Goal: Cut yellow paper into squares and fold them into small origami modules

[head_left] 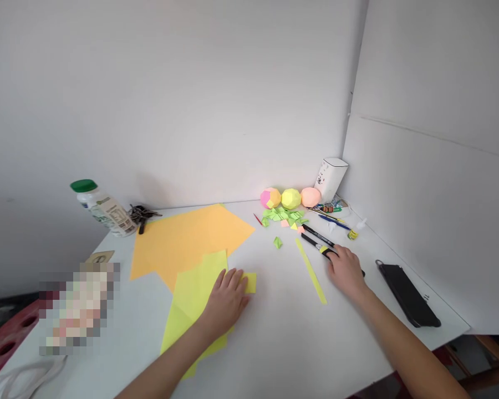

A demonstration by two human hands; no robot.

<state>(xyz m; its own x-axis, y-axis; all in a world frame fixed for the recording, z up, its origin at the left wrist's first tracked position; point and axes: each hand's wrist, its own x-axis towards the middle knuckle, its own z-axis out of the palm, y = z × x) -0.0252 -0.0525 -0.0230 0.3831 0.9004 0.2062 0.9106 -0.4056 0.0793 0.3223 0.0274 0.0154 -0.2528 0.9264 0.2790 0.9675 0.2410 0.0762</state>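
My left hand [227, 302] lies flat, fingers spread, over a stack of yellow-green paper sheets [187, 293] and a small yellow paper piece [251, 283] that pokes out on its right. To the right, my right hand [346, 271] has its fingers closed around the black and yellow utility knife [316, 244], which lies on the table pointing away to the left. A black marker pen [318, 235] rests just beyond the knife. Between my hands is a narrow yellow paper strip [311, 271].
Orange paper [183, 235] lies behind the yellow sheets. Folded green paper pieces [285, 215] sit before three faceted paper balls [291, 198]. A white box [331, 180] stands in the corner, a green-capped bottle [106, 208] at left. A black phone [410, 293] is right, near the wall.
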